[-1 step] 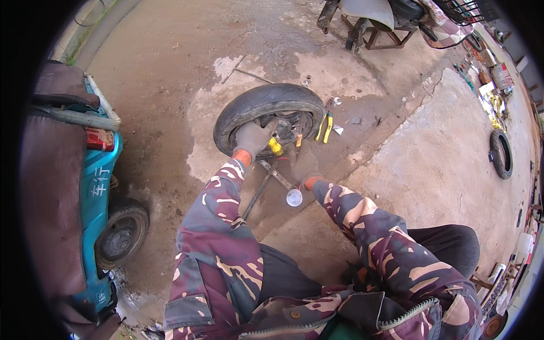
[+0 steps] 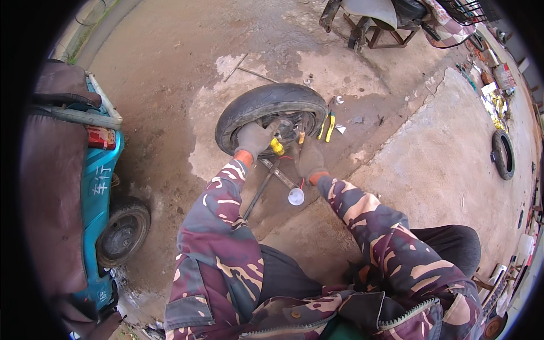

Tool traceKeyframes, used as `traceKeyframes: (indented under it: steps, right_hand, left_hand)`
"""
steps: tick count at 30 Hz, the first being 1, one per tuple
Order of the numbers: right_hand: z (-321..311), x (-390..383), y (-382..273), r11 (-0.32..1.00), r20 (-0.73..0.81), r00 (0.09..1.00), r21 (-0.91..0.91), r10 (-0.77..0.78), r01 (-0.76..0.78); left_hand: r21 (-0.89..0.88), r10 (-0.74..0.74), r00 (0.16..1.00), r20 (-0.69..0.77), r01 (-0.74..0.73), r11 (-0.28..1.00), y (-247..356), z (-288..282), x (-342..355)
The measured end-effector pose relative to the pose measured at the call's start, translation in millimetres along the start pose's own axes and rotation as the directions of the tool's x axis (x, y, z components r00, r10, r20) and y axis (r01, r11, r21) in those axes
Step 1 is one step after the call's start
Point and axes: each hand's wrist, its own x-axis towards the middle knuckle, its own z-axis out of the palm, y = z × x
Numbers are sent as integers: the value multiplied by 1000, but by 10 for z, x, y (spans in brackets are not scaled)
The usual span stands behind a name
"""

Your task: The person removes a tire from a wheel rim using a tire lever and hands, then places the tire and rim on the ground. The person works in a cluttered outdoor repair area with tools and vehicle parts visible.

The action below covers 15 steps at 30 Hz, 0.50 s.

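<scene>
A motorcycle wheel with black tyre (image 2: 263, 99) lies tilted on the concrete. My gloved left hand (image 2: 254, 137) is closed at the rim's near left, beside a yellow handle (image 2: 277, 146); what its fingers grip is unclear. My gloved right hand (image 2: 310, 158) is closed round a tool with a wooden handle (image 2: 301, 137) at the rim's near right. Metal bars (image 2: 265, 187) form a cross beneath the wheel, with a small white cup (image 2: 296, 196) at one arm. Yellow-handled pliers (image 2: 330, 127) lie right of the tyre.
A teal vehicle (image 2: 99, 181) stands close at my left. A T-bar (image 2: 255, 73) lies beyond the wheel. A scooter on a stand (image 2: 379, 28) is at the back, a loose tyre (image 2: 502, 156) at the right, with tools and clutter (image 2: 490, 105) along that edge.
My right hand and cuff have shifted slightly up and to the right, along with the wooden handle. The wheel appears very slightly shifted in view.
</scene>
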Motion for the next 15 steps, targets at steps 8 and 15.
traceKeyframes:
  steps: [8, 15]
  right_hand:
    - [-774, 823, 790, 835, 340, 931, -467, -135, 292]
    - [-2134, 1340, 653, 529, 350, 905, -735, -241, 425]
  left_hand:
    - [-56, 84, 993, -82, -89, 994, -58, 6, -41]
    - [-32, 80, 997, -14, -81, 996, -101, 2, -57]
